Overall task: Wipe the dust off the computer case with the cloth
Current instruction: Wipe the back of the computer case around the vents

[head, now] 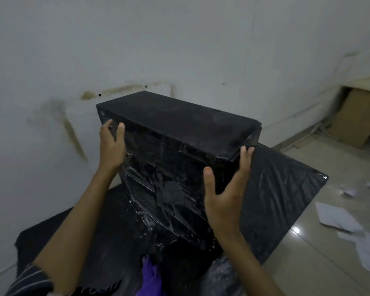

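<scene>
Pale, stained wall (179,50) forms the backdrop, with the work area directly in front of it. The left hand (111,144) is placed flat against the far-left upper corner of the dusty black rectangular computer case (179,133), fingers straight and relaxed, thumb extended beside them. The right hand (224,189) is likewise extended, its straight fingers lying against the near-right end of the case just below the top edge, thumb spread apart toward the side panel; neither hand curls around anything. The case stands upright between the two hands, its matte top panel filmed with dust and its side facing the camera covered in wrinkled, glossy film. It rests on a black flat surface (286,193) with a plastic-wrapped sheen. A purple cloth (150,278) lies at the near edge of that surface, below the case and between the two forearms, touched by neither hand. A striped sleeve (28,278) shows at the lower left. To the right, a glossy tiled floor (308,253) holds scattered white paper sheets (338,216), and a brown cardboard box (359,116) sits against the wall.
</scene>
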